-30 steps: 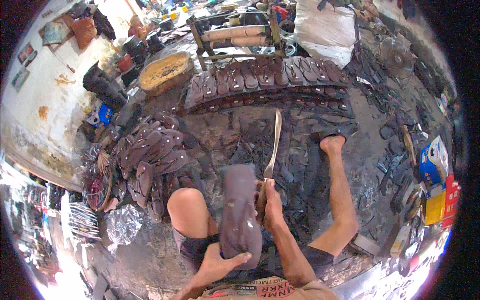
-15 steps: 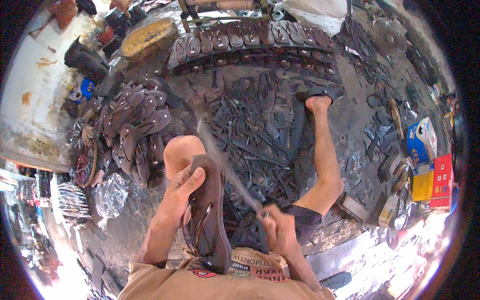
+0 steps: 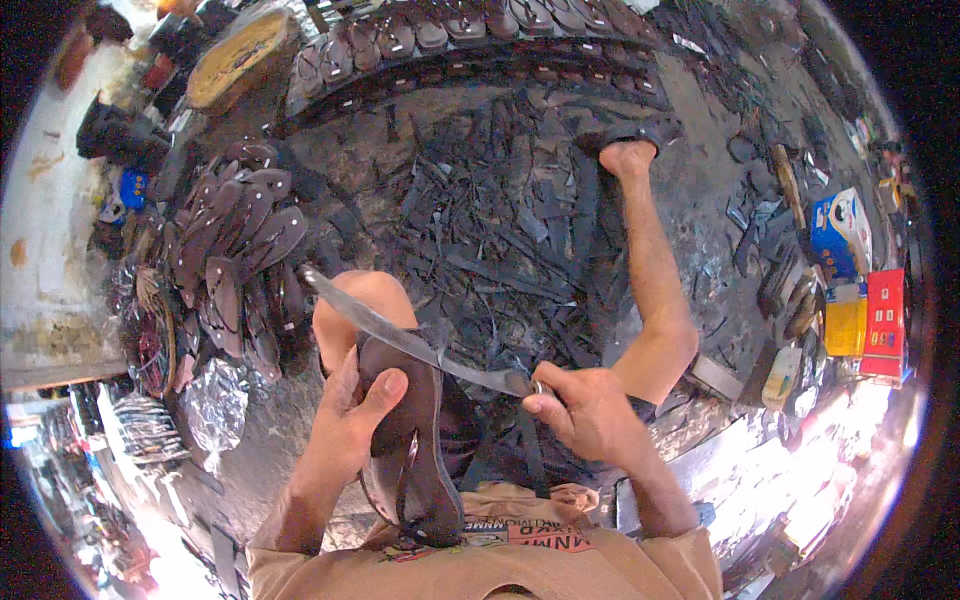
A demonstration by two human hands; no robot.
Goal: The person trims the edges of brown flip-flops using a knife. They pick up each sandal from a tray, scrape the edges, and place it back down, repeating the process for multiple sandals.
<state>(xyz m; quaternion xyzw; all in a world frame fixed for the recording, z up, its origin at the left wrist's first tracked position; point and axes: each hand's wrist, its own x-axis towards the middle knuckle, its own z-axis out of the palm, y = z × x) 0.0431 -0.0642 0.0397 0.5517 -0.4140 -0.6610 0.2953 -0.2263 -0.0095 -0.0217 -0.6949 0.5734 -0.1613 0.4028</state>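
Observation:
A dark brown flip-flop (image 3: 410, 440) stands lengthwise against my body, its far end by my bent left knee. My left hand (image 3: 362, 405) grips its left edge, thumb pressed on the top face. In my right hand (image 3: 585, 412) is the handle of a long, curved knife (image 3: 400, 338). The blade reaches leftward across the far end of the flip-flop, and its tip passes over my knee. A thin dark sliver stands up at the blade where it meets the sole edge.
Dark scraps (image 3: 490, 240) litter the floor between my legs. To the left lies a heap of flip-flops (image 3: 235, 225); rows of sandals (image 3: 430, 35) line a rack at the far side. A yellow-brown basin (image 3: 238, 62) stands far left. Blue-white packaging (image 3: 840, 232) and a red box (image 3: 884, 325) are at right.
The knife has swung from pointing away, blurred, beside the flip-flop to lying across its far end. My right hand has moved slightly away from my body. My left hand still holds the flip-flop.

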